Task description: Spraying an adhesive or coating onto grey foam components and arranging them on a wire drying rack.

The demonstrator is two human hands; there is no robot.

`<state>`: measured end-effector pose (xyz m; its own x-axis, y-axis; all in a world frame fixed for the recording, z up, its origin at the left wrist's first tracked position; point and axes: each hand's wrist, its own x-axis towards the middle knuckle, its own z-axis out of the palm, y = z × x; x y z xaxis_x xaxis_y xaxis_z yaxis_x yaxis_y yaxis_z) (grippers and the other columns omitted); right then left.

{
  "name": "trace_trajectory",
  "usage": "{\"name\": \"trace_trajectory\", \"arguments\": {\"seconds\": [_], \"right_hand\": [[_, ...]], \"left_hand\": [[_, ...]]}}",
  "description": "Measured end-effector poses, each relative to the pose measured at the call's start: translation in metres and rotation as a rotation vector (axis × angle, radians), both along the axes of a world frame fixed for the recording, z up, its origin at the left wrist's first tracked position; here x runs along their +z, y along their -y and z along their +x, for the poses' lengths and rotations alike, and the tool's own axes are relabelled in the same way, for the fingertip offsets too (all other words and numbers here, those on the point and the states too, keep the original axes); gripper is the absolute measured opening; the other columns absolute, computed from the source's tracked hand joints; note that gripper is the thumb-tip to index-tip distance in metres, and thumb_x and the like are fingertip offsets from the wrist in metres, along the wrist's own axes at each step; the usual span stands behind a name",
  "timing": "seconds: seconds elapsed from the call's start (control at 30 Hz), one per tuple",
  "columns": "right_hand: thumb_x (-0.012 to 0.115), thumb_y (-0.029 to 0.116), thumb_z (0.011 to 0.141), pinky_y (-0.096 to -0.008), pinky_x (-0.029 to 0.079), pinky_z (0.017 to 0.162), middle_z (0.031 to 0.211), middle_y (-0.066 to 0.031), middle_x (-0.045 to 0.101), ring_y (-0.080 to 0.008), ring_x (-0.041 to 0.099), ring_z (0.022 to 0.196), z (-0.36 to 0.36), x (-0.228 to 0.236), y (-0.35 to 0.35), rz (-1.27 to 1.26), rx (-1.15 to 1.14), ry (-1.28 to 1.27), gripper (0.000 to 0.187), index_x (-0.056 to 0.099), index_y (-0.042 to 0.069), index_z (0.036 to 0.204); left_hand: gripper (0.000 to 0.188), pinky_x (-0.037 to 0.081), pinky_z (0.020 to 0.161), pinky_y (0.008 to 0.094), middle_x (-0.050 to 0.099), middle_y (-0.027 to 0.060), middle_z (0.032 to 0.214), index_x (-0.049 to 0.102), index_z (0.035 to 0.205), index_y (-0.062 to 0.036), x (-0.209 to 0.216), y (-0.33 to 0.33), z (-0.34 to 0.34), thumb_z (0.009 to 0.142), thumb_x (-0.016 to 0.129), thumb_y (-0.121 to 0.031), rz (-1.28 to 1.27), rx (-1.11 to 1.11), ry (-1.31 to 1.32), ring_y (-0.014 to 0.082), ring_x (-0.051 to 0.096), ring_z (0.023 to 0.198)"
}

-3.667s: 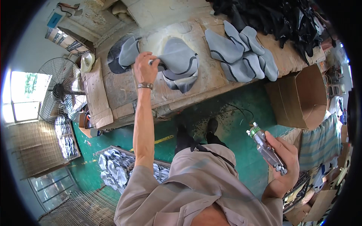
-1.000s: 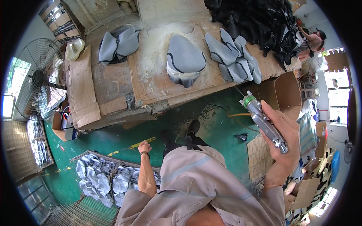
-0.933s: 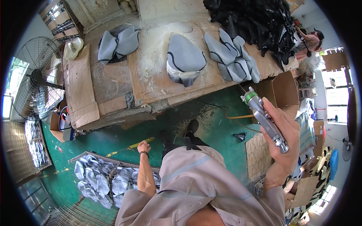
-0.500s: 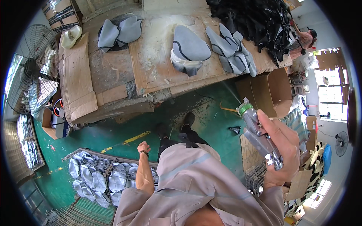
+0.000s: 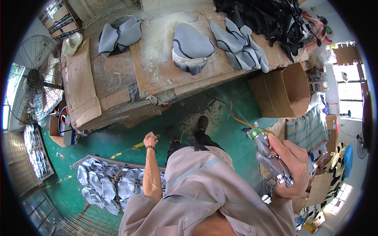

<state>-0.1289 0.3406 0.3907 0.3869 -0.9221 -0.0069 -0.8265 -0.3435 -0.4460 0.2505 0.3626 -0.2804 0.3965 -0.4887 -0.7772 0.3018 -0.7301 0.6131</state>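
Observation:
My right hand is wrapped around a grey spray gun with a green ring behind its nozzle. The gun points up and left, toward the bench, with faint mist ahead of the nozzle. My left hand hangs low beside my legs, fingers loosely curled, nothing visible in it. On the bench, a large grey fabric piece with a black edge line lies over a stack of similar pieces. More grey shaped pieces lie to its right and left.
The cardboard-covered bench spans the far side. A black heap of material covers its right end. An open cardboard box stands below. A wire rack of grey pieces is near my left; a large fan stands farther left.
My view has shifted slightly. The spray gun sits a little lower in view, and the thin jet from its nozzle has become a fainter mist. My left hand has swung slightly forward.

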Motion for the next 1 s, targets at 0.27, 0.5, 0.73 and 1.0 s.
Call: {"name": "trace_trajectory", "arguments": {"seconds": [0.27, 0.5, 0.73, 1.0], "right_hand": [[0.063, 0.008, 0.069, -0.0344, 0.048, 0.078, 0.09, -0.017, 0.069, -0.0293, 0.065, 0.078, -0.062, -0.023, -0.011, -0.03, -0.456, 0.122, 0.053, 0.071, -0.001, 0.121], [0.072, 0.014, 0.071, -0.0365, 0.052, 0.063, 0.088, -0.0149, 0.067, -0.0304, 0.065, 0.07, -0.15, -0.039, 0.002, -0.007, -0.117, 0.156, 0.072, 0.055, -0.006, 0.139], [0.073, 0.012, 0.068, -0.0375, 0.053, 0.063, 0.091, -0.0155, 0.067, -0.0312, 0.067, 0.072, -0.207, -0.054, 0.014, 0.091, -0.05, 0.318, 0.079, 0.052, -0.005, 0.142], [0.073, 0.01, 0.069, -0.0376, 0.054, 0.069, 0.092, -0.0162, 0.068, -0.033, 0.068, 0.077, -0.275, -0.058, 0.023, 0.143, -0.11, 0.401, 0.074, 0.056, -0.003, 0.139]], "left_hand": [[0.021, 0.05, 0.067, 0.0235, 0.067, -0.0001, 0.092, 0.069, 0.113, -0.002, 0.145, 0.196, -0.105, 0.094, 0.069, -0.012, -0.734, -0.179, 0.062, 0.0076, 0.059, 0.076], [0.03, 0.05, 0.092, 0.0391, 0.067, 0.0095, 0.115, 0.072, 0.115, -0.0137, 0.282, 0.328, -0.214, 0.085, 0.074, -0.015, -0.844, -0.557, 0.732, 0.0297, 0.063, 0.105], [0.033, 0.045, 0.103, 0.0423, 0.065, 0.0098, 0.121, 0.074, 0.112, -0.0176, 0.26, 0.385, -0.228, 0.079, 0.079, -0.02, -0.945, -0.835, 1.227, 0.0311, 0.056, 0.119], [0.033, 0.044, 0.106, 0.0409, 0.068, 0.0097, 0.12, 0.078, 0.105, -0.0199, 0.238, 0.389, -0.228, 0.073, 0.083, -0.019, -0.825, -0.688, 1.071, 0.029, 0.058, 0.12]]}}
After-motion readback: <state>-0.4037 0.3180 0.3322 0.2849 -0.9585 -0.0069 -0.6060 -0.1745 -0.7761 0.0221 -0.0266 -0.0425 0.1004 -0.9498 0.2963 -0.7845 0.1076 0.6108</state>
